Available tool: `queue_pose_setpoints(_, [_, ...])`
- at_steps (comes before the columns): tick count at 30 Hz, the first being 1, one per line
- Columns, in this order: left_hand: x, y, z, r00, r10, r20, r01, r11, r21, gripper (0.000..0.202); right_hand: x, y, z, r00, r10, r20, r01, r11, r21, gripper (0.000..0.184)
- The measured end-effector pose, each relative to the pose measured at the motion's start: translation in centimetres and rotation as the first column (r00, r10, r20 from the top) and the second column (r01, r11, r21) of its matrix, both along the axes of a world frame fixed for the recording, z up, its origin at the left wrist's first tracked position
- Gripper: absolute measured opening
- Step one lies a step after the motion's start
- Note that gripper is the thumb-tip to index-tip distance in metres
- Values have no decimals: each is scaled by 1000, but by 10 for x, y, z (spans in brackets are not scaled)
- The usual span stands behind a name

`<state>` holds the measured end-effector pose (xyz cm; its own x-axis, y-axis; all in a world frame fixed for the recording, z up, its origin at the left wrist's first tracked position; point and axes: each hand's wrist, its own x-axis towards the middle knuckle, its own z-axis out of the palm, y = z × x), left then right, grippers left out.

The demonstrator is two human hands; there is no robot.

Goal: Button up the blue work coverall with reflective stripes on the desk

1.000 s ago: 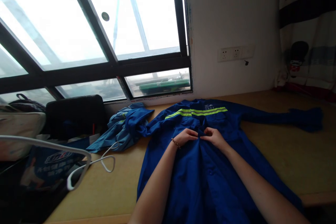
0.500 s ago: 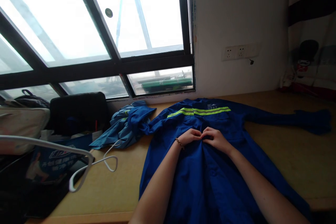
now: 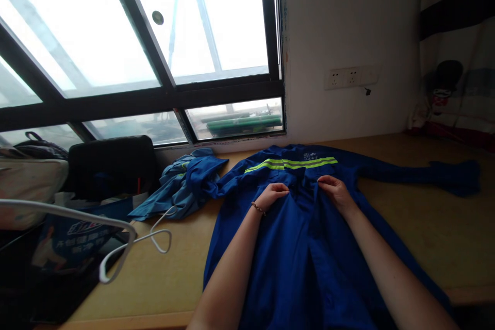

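A dark blue work jacket (image 3: 305,247) with a yellow-green reflective stripe lies spread flat on the wooden table (image 3: 162,273). One sleeve stretches out to the right. My left hand (image 3: 273,193) pinches the left front edge just below the stripe; a bead bracelet sits on its wrist. My right hand (image 3: 335,190) grips the right front edge. The hands are apart, and the front of the jacket lies parted between them.
A second, lighter blue garment (image 3: 181,188) lies crumpled at the left by the window. A white hanger (image 3: 116,247) reaches in from the left. Dark bags (image 3: 110,165) stand beyond it. Wall sockets (image 3: 344,77) and a patterned curtain (image 3: 452,62) are at the right.
My hands were together at the middle of the jacket's front. They have moved up and apart, drawing the two front edges away from each other.
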<state>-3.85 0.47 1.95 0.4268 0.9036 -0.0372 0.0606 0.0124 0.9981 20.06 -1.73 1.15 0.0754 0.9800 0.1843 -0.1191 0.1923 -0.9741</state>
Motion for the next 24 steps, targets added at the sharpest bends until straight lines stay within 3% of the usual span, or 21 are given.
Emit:
queue_pose_setpoints(3, [-6,2,12,942,227,-247,-177,962,207,11,6,7,-5,987,-137,-77,139,990,8,32])
queue_pose_setpoints(6, [8,-17,26,756,524,-392,-307,813,495,6,4,7,-8,976,-191,-107,192,981,-3,30])
queue_pose_setpoints(8, [31,-40,32,710,611,-350,-289,707,646,6,0,6,-8,979,-187,-79,188,982,9,29])
queue_pose_setpoints(9, [44,-52,32,738,588,-330,-258,699,667,7,-2,6,-7,981,-185,-56,187,982,22,29])
queue_pose_setpoints(10, [56,-64,31,779,534,-328,-225,726,649,7,-3,6,-8,981,-190,-33,191,981,36,30])
queue_pose_setpoints(13, [81,-89,17,848,345,-403,-107,856,507,12,-3,8,-10,969,-244,37,240,967,80,29])
queue_pose_setpoints(15, [84,-94,6,848,278,-452,-54,893,448,19,-2,9,-13,956,-273,108,263,960,100,27])
queue_pose_setpoints(18, [75,-90,-8,847,245,-472,-24,904,427,24,-2,8,-14,920,-296,258,273,954,124,19])
queue_pose_setpoints(20, [67,-83,-13,872,198,-448,6,911,413,31,-6,1,-8,831,-400,387,342,916,212,14])
queue_pose_setpoints(22, [62,-72,-16,911,122,-394,50,916,399,35,-16,-9,4,685,-544,484,403,837,371,18])
queue_pose_setpoints(24, [59,-56,-18,945,71,-320,63,920,388,35,-30,-20,17,611,-585,533,345,803,486,26])
